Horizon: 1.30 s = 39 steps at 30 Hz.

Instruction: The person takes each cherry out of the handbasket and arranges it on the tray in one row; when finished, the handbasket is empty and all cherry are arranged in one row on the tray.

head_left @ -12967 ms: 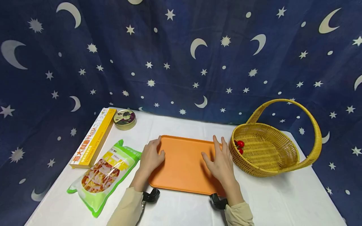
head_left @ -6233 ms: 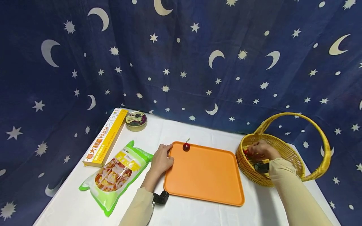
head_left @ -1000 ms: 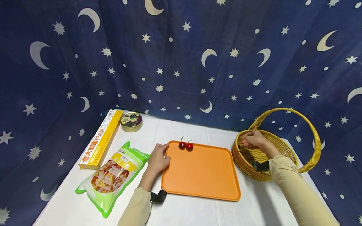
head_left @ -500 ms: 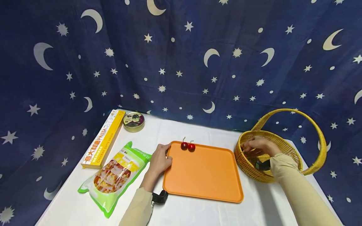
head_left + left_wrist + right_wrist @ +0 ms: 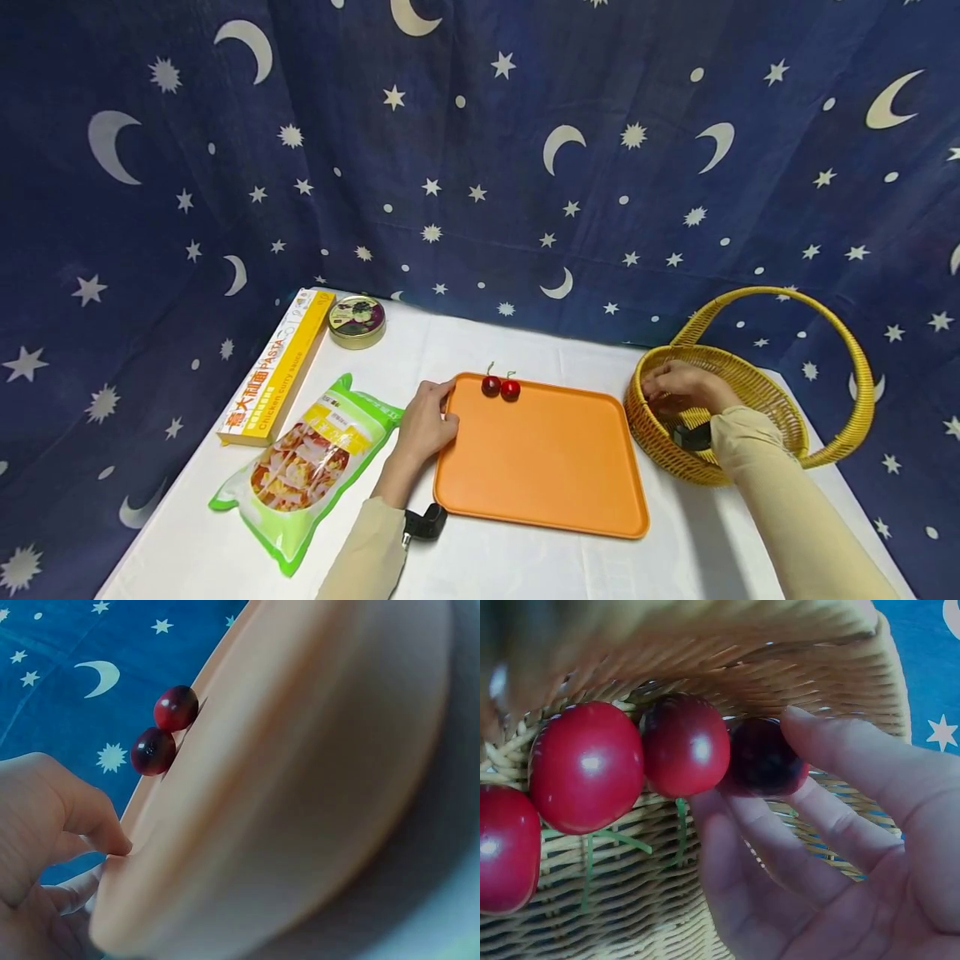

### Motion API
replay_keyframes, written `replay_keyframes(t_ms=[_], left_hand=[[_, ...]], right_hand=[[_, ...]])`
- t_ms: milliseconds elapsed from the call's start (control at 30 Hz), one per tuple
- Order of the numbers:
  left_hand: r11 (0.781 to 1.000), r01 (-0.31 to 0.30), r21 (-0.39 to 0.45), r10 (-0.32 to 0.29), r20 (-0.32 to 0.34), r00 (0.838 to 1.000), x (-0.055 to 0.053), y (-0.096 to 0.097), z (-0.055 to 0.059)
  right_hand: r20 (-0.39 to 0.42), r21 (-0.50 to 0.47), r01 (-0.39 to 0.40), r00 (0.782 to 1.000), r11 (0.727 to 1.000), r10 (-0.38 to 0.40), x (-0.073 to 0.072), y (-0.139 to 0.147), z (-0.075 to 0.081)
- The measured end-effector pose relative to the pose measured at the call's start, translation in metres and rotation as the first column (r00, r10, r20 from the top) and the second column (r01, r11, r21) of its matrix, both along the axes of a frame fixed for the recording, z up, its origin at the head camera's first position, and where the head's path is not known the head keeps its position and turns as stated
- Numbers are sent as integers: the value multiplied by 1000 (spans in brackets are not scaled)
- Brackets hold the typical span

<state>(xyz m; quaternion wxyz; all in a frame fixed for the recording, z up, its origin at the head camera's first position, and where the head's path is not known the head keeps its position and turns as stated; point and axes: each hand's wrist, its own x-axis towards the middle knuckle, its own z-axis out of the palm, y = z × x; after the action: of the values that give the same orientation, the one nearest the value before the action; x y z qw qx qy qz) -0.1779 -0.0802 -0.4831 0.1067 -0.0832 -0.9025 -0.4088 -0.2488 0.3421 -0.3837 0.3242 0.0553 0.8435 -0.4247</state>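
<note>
Head view: red cherry [image 5: 510,390] newly beside dark cherry [image 5: 491,386].

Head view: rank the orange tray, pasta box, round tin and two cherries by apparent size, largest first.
1. Orange tray
2. Pasta box
3. Round tin
4. Darker cherry, brighter cherry: too alike to rank

Dark blue moon-and-star curtain [image 5: 337,208], lightly creased, behind white-clothed table [image 5: 525,567].

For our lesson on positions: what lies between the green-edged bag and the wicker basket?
The head view shows the left hand and the orange tray with two cherries between the bag and the basket.
</note>
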Motion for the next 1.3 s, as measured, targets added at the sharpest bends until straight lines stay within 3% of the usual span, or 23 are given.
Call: replay_keyframes(t_ms=[233, 667, 1000, 1300], left_hand=[[1000, 5, 4, -5, -2, 1000, 1, 0, 1], [1000, -1, -8, 1, 5, 1000, 0, -2, -3], [1000, -1, -1, 1, 18, 1000, 0, -1, -1], [1000, 1, -2, -1, 23, 1000, 0, -2, -1]], right_hand=[[-25, -21, 38, 999, 999, -39, 4, -3, 14], [-171, -32, 68, 983, 997, -73, 15, -7, 34], [-339, -9, 95, 936, 995, -92, 20, -30, 46], [-436, 31, 76, 898, 997, -55, 14, -78, 33]])
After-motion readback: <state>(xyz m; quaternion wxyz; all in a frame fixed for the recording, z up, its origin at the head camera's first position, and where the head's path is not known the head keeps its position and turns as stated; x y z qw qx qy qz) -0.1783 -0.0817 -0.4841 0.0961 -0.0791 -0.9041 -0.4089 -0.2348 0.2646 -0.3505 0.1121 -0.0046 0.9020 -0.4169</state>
